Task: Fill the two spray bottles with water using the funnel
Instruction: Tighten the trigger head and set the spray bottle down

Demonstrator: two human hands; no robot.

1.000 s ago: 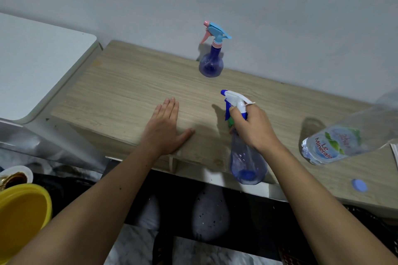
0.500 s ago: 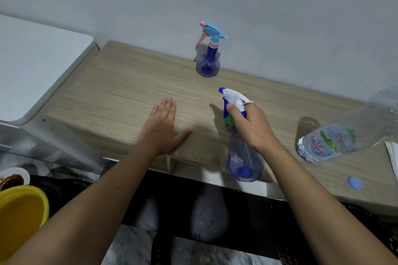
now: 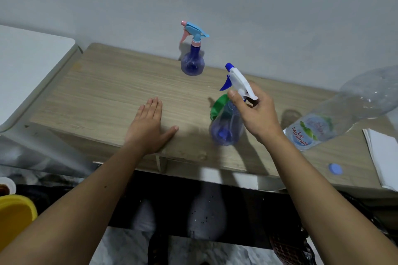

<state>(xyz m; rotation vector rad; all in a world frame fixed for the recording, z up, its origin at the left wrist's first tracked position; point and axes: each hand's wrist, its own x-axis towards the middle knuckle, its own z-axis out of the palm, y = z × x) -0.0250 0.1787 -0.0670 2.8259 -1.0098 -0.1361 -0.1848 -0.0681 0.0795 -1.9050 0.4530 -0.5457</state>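
Sprayer head lifted off near bottle

My R hand grips white sprayer head, now off near bottle, w/ green funnel at neck. L hand flat on counter, unchanged. Far bottle capped; both look empty.

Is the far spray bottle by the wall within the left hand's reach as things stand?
Probably yes: the left hand lies flat and free on the table, with bare wood between it and the far spray bottle.

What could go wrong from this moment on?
The right hand holds the white spray head tilted off the near spray bottle, which no hand steadies: it may tip. The left hand lies flat on the table. The open water bottle leans beside that arm: a knock might spill it.
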